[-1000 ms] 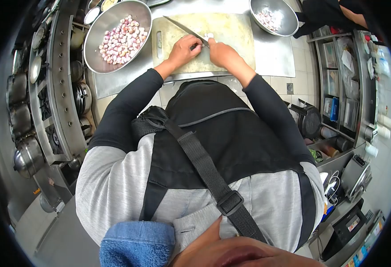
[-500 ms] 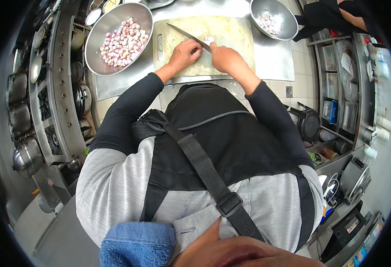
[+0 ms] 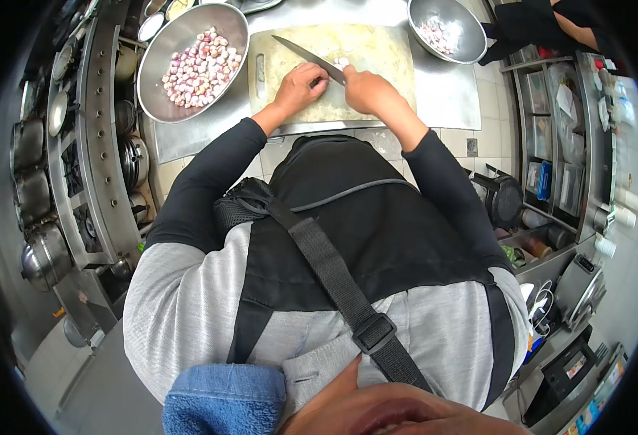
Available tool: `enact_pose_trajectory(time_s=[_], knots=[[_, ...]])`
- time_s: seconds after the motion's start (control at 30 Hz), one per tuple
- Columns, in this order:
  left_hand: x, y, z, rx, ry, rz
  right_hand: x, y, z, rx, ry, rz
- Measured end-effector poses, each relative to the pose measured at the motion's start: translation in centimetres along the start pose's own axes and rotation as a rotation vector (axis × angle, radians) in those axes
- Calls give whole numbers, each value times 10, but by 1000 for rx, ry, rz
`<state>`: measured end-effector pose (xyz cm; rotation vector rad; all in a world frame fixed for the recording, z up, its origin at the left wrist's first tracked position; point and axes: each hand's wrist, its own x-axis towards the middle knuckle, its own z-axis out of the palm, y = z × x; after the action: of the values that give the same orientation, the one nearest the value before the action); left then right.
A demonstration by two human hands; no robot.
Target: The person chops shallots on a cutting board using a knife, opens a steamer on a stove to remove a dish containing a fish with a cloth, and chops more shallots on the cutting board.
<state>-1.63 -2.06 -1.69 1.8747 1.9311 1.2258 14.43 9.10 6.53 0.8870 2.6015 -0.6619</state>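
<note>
My right hand (image 3: 371, 91) is wrapped round the handle of a kitchen knife (image 3: 301, 52). Its long blade points up and to the left over a worn, pale cutting board (image 3: 384, 54). Just below the blade my left hand (image 3: 301, 88) rests on the board with curled fingers. Whatever sits under those fingertips is too small and covered to make out. A few pale cut pieces (image 3: 341, 62) lie beyond the blade, near the right hand. On the left stands a large steel bowl (image 3: 152, 80) with many peeled shallots (image 3: 201, 69). A smaller steel bowl (image 3: 471, 51) at the right holds cut pinkish-white pieces (image 3: 436, 36).
Beneath the board is a steel table (image 3: 446, 109). Small containers (image 3: 152, 27) stand at its far left. Another person's dark-clothed arm and body (image 3: 529, 29) show at the top right. A stove unit (image 3: 101, 145) runs along the left, and shelves with boxes (image 3: 544, 138) along the right.
The knife and my right hand have shifted very slightly. My left hand stays in nearly the same place, and the bowls have not moved on the table.
</note>
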Motion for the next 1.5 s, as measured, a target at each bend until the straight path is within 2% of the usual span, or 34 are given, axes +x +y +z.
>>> enact_pose_trajectory(time_s=[0.1, 0.23, 0.37, 0.43, 0.5, 0.53, 0.57, 0.6, 0.63, 0.67, 0.77, 0.8, 0.87, 0.93, 0.97, 1.0, 1.03, 1.1, 1.13, 1.2, 1.27, 1.37, 1.43, 1.5], knots=[[0, -1, 1, 4, 15, 24, 20, 5, 31, 102, 54, -15], [-2, -5, 2, -7, 5, 17, 10, 3, 7, 41, 20, -30], [-7, -6, -4, -53, -1, 66, 22, 10, 37, 101, 60, -20], [-4, 20, -38, -66, -62, 9, 28, 11, 35, 133, 54, -14], [9, 28, -82, -102, 56, 37, 24, 9, 38, 148, 54, -25], [16, 25, -109, -108, 97, -29, 21, 8, 35, 150, 58, -25], [21, 10, -133, 5, 124, -143, 20, 8, 34, 151, 61, -21], [25, -27, -154, 192, 131, -153, 22, 7, 34, 143, 59, -25], [24, -60, -176, 263, 64, -242, 24, 8, 35, 135, 60, -25], [20, -96, -188, 386, -99, -408, 23, 8, 35, 124, 61, -23], [-6, -161, -196, 513, -278, -499, 11, 6, 17, 114, 107, -73], [-12, -171, -191, 556, -287, -414, 6, 8, 16, 110, 124, -112], [-15, -158, -187, 446, -170, -406, -8, 5, 21, 115, 112, -178], [-14, -148, -189, 429, -153, -439, -11, 7, 45, 200, 74, -257], [-13, -141, -189, 472, -162, -480, -13, 3, 52, 185, 75, -229], [-14, -156, -188, 343, -124, -564, -15, 3, 53, 198, 72, -195], [-4, -135, -191, 393, -104, -566, -14, 6, 53, 212, 73, -165], [8, -115, -185, 89, 139, -510, -14, 18, 42, 188, 107, -101], [20, -84, -177, -27, 225, -416, -13, 25, 36, 178, 123, -72], [37, -11, -142, -91, 233, -227, -5, 42, 25, 169, 101, -47], [35, 20, -93, -121, 40, -6, -4, 52, 18, 173, 80, -58], [7, 15, -26, -79, -71, 35, -17, 34, 3, 156, 88, -77], [-2, 12, -11, 13, -105, 60, -13, 27, 22, 102, 147, -92], [-6, 10, -10, -34, -92, 17, -13, 27, 34, 49, 161, -72]])
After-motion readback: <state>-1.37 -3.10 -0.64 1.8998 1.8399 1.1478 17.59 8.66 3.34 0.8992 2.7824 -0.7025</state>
